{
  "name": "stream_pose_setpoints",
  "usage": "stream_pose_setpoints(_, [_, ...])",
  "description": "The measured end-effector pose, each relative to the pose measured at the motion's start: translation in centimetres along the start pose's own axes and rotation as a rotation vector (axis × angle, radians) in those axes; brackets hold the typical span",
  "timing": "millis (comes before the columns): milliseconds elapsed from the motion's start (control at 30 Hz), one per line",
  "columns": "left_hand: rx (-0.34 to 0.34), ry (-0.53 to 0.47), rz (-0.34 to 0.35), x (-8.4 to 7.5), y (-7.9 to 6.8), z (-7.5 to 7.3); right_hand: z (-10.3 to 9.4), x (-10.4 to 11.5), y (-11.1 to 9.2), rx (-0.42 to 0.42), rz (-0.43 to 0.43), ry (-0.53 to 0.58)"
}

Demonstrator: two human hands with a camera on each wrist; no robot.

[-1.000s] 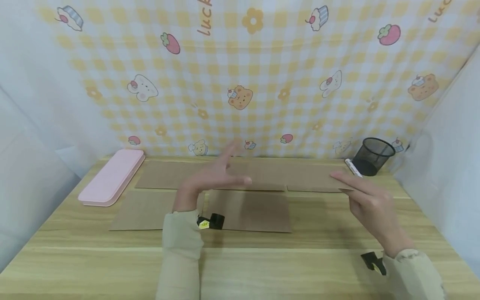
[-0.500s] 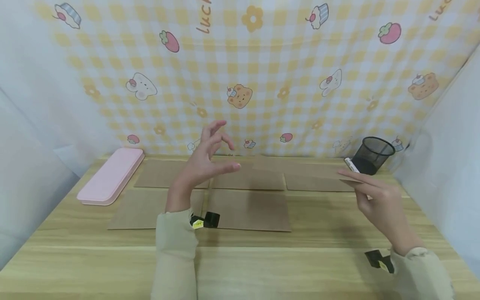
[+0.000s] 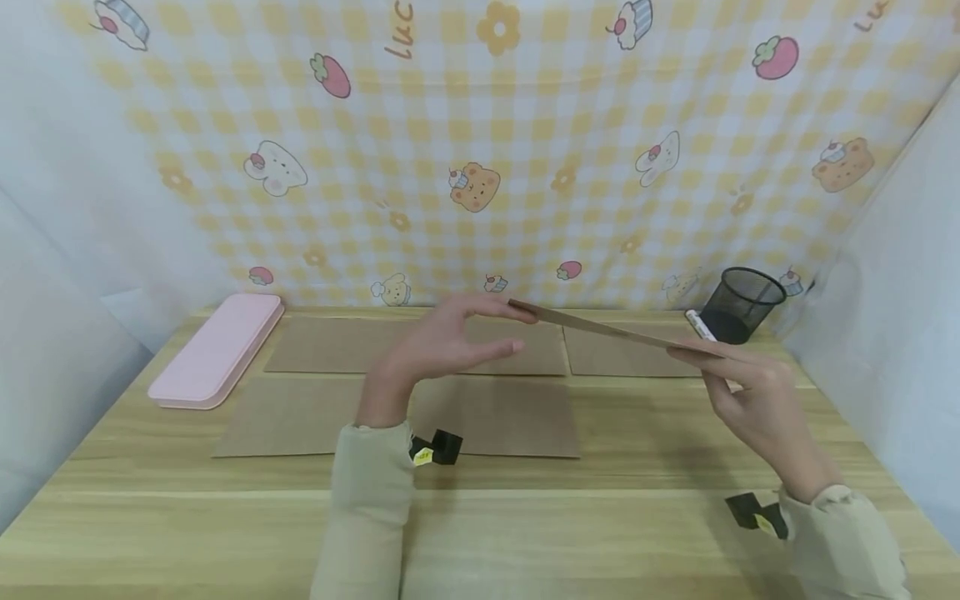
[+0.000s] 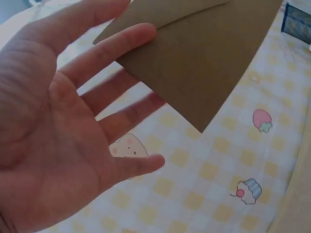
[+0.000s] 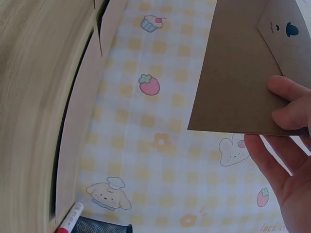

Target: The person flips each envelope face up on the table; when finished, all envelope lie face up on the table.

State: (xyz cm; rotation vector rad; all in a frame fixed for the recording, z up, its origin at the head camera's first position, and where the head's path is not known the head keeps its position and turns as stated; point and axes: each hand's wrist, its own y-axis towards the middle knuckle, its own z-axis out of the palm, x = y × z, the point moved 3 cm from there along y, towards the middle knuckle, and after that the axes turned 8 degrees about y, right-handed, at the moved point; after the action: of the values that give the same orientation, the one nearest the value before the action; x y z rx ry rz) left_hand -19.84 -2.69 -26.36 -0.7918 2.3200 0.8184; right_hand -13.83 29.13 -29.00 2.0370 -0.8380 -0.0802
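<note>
My right hand (image 3: pixel 757 404) pinches one end of a brown kraft-paper envelope (image 3: pixel 600 327), raised over the table and tilted nearly edge-on in the head view. A flap crease and a dark hat-like print show on the envelope (image 5: pixel 233 82) in the right wrist view. At its other end, my left hand (image 3: pixel 438 342) has fingertips right at the edge, its thumb apart below. In the left wrist view, the index finger crosses in front of the envelope (image 4: pixel 209 63), while the tips of two other fingers pass behind it.
Several flat brown pieces lie in two rows, including a back-left piece (image 3: pixel 322 343), a back-right piece (image 3: pixel 622 354) and a front piece (image 3: pixel 517 421). A pink case (image 3: pixel 221 350) stands left. At back right are a white marker (image 3: pixel 699 323) and black mesh pen cup (image 3: pixel 742 304).
The envelope has risen off the back row and tipped from flat to nearly edge-on. My left hand rose and drew back, then reached right to its far end; the right hand keeps its pinch.
</note>
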Motion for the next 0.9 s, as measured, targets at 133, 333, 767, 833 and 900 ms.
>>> stream_pose_setpoints(133, [-0.067,0.034,-0.085,0.2,0.1,0.1,0.1,0.0,0.1,-0.01,-0.011,-0.004])
stream_pose_setpoints(333, [-0.14,0.006,-0.082,0.4,0.5,0.3,0.0,0.1,0.2,0.006,-0.015,-0.016])
stream_pose_setpoints(767, [-0.228,0.222,-0.134,0.1,1.5,1.4,-0.4,0.3,0.2,0.061,0.004,-0.044])
stream_pose_setpoints(833, [-0.233,0.246,-0.127,0.0,1.6,1.7,-0.5,0.1,0.2,0.067,0.02,-0.057])
stream_pose_setpoints(900, [-0.235,0.255,-0.118,0.0,1.7,1.8,-0.6,0.0,0.1,0.071,0.035,-0.071])
